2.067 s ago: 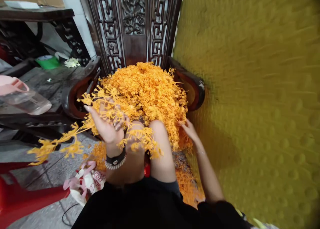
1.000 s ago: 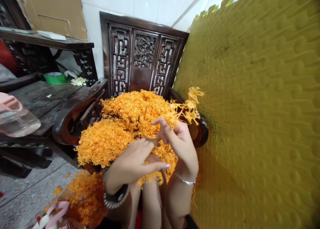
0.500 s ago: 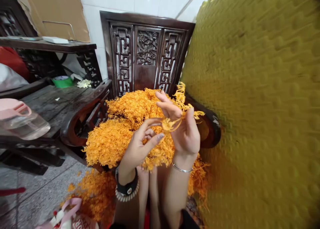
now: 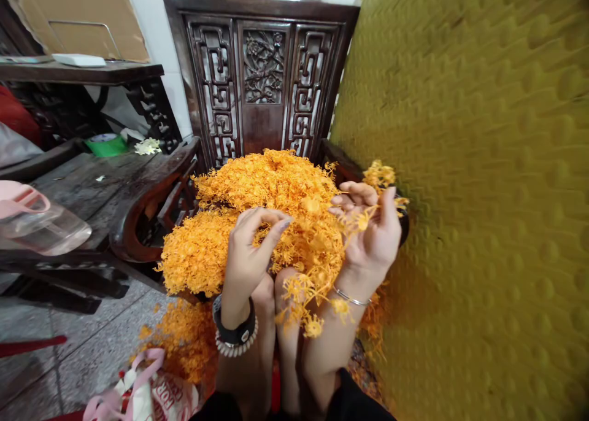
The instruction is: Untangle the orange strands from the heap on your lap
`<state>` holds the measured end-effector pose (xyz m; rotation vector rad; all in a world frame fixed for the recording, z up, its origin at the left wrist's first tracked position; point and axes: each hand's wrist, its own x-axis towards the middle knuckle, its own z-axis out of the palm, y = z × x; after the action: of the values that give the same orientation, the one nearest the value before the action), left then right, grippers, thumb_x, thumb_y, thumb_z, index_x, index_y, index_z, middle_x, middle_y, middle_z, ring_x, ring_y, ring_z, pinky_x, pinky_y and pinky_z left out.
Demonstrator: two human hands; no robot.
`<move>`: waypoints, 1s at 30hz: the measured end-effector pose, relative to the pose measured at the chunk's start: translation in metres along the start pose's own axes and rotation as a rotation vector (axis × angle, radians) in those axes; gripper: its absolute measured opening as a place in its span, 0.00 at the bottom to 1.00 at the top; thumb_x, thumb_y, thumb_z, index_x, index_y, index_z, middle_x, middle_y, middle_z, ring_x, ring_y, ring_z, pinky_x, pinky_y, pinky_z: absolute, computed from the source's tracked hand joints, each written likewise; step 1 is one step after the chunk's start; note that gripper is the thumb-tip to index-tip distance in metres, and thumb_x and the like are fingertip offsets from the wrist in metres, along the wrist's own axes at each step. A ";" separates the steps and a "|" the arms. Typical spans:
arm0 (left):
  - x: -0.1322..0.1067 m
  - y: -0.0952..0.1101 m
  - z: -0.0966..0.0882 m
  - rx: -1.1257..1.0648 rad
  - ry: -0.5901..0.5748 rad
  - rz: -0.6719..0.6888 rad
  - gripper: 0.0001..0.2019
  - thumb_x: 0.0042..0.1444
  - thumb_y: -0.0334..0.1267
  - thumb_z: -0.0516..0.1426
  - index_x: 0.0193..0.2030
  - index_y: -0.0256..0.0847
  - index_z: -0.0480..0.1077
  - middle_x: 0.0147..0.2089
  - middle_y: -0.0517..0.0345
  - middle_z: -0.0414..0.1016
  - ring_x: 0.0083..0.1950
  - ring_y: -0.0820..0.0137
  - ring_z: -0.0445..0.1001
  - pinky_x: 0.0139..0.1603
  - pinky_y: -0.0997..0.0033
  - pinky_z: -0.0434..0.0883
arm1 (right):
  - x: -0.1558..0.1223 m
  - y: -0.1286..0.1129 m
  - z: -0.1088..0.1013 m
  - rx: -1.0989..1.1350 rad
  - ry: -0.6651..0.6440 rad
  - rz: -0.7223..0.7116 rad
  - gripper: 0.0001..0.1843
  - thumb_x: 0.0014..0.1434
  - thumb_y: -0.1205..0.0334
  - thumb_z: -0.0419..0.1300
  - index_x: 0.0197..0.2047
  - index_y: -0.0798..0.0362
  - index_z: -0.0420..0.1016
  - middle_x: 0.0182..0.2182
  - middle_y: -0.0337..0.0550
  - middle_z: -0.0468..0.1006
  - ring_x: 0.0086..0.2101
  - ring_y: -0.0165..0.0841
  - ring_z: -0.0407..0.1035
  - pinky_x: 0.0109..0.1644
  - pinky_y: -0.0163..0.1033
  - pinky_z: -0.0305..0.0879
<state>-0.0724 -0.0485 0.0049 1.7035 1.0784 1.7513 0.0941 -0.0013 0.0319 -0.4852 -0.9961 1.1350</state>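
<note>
My right hand (image 4: pixel 370 237) is palm up with its fingers curled, holding a few spidery orange plastic flower pieces (image 4: pixel 361 218) that poke out past the thumb. To its left, my left hand (image 4: pixel 251 243) has thumb and forefinger brought together; whatever is between the tips is too small to make out. Behind both hands rises a large heap of the same orange pieces (image 4: pixel 202 249) on a carved wooden chair (image 4: pixel 262 129). A loose, blurred cluster of orange pieces (image 4: pixel 301 292) shows in front of my knees, beside my right wrist.
A yellow-green foam mat (image 4: pixel 469 194) stands as a wall on the right. At left, a dark wooden seat (image 4: pixel 69 181) bears a pink-lidded bottle (image 4: pixel 55 227) and green tape (image 4: pixel 107 145). More orange pieces (image 4: pixel 184 335) lie on the floor near a printed bag (image 4: pixel 168 396).
My hands have moved apart, the right one going right with its orange pieces. A cluster of orange pieces now shows below, between my wrists. The view has tilted down slightly.
</note>
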 end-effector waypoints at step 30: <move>0.006 -0.008 0.024 -0.180 -0.285 -0.136 0.17 0.54 0.45 0.59 0.50 0.45 0.72 0.40 0.54 0.79 0.41 0.66 0.76 0.46 0.63 0.71 | -0.016 0.001 0.013 -0.460 -0.097 0.021 0.31 0.64 0.44 0.37 0.36 0.48 0.79 0.38 0.42 0.81 0.45 0.34 0.72 0.57 0.47 0.60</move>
<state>-0.0509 -0.0337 0.0000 1.6644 0.8617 1.4240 0.0813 -0.0175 0.0308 -0.8143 -1.3476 0.9519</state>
